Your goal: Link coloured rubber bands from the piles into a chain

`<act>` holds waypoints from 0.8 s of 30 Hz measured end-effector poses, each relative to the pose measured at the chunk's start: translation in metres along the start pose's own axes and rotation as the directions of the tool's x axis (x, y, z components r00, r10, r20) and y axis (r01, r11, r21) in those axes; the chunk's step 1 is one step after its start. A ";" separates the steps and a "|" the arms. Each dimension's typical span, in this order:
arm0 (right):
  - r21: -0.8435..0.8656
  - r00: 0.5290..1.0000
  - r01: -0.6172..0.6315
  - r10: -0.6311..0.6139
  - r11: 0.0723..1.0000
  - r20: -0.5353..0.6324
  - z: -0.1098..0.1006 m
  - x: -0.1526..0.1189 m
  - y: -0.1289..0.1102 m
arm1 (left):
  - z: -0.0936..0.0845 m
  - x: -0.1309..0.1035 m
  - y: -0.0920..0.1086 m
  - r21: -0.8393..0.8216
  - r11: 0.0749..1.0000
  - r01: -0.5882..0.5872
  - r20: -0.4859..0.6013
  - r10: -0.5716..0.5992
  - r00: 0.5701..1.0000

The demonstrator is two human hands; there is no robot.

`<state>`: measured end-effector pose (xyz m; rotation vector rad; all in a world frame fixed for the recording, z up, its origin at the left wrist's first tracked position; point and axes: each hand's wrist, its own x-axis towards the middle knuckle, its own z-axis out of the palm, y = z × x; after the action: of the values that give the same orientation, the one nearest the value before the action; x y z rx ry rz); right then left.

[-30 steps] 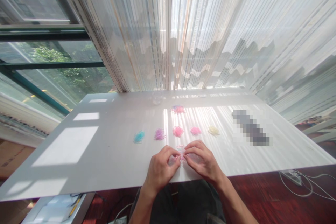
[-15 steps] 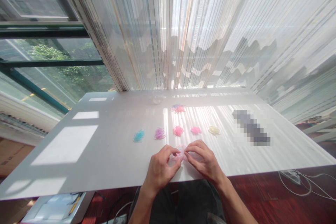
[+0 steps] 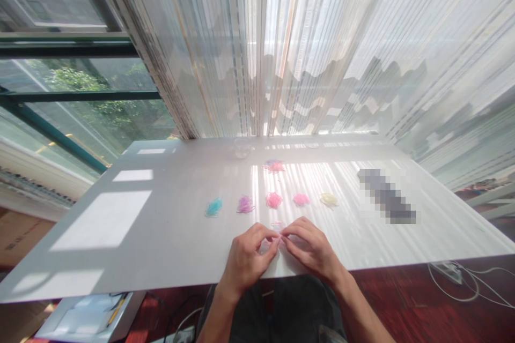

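The left grip (image 3: 250, 253) and right grip (image 3: 309, 246) are pinching something too tiny to tell, right by pink strings (image 3: 276, 224). The white bench (image 3: 173, 246) is stretching wide both ways, its near edge running close; a stripy curtain (image 3: 298, 64) is hanging beyond.

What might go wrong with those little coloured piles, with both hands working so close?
The purple pile and coral-pink pile of thin strands sit loose, side by side, so a nudge might mix them.

The left hand and right hand crowd the pale pink strands, which a finger might scatter.

The white table's front edge is near; anything dropped there might reach the floor.
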<state>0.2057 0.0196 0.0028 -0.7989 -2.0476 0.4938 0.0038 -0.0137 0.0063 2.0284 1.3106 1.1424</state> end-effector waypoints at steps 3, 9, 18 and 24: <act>0.008 1.000 -0.001 0.001 1.000 0.027 0.000 0.001 -0.001 | -0.001 0.000 0.001 0.021 1.000 -0.002 0.016 0.002 1.000; 0.003 1.000 -0.014 0.014 1.000 0.023 -0.001 0.002 -0.004 | -0.001 0.001 0.002 0.046 0.999 0.001 0.011 -0.001 1.000; 0.007 1.000 -0.011 0.011 1.000 0.013 -0.001 0.002 -0.005 | 0.002 0.001 0.002 0.086 0.996 0.011 -0.007 -0.011 1.000; 0.050 0.998 -0.045 0.043 0.998 0.036 -0.002 0.002 -0.006 | 0.002 0.000 0.002 0.086 0.996 0.025 -0.010 -0.024 1.000</act>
<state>0.2049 0.0166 0.0086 -0.8113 -2.0452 0.5864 0.0061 -0.0141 0.0068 2.0647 1.4080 1.1020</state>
